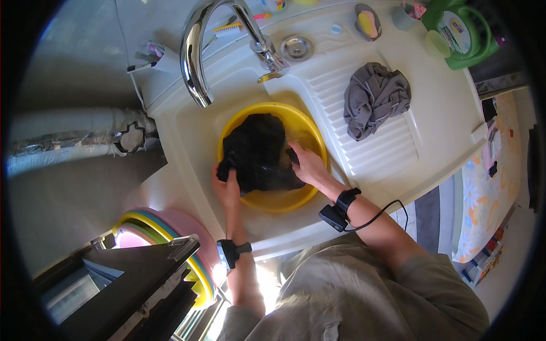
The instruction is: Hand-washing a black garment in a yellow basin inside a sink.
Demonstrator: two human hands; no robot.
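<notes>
A black cloth garment [259, 148] lies wet and bunched in the water of a yellow basin [274, 206], which sits in the white sink [193, 133]. At the basin's left rim, the fingers of my left hand [228, 187] are closed on an edge of the garment. On the right side my right hand [310, 167] grips another part of the same black cloth, just inside the rim. What kind of garment it is cannot be made out. Above the basin's far left side arches a chrome faucet [196, 57].
A crumpled grey garment [375, 99] lies on the ribbed washboard [375, 156] to the right. Behind it are a soap dish [367, 23] and a green detergent jug [463, 34]. A brush [227, 30] lies behind the faucet. Stacked colored basins [199, 273] stand at lower left.
</notes>
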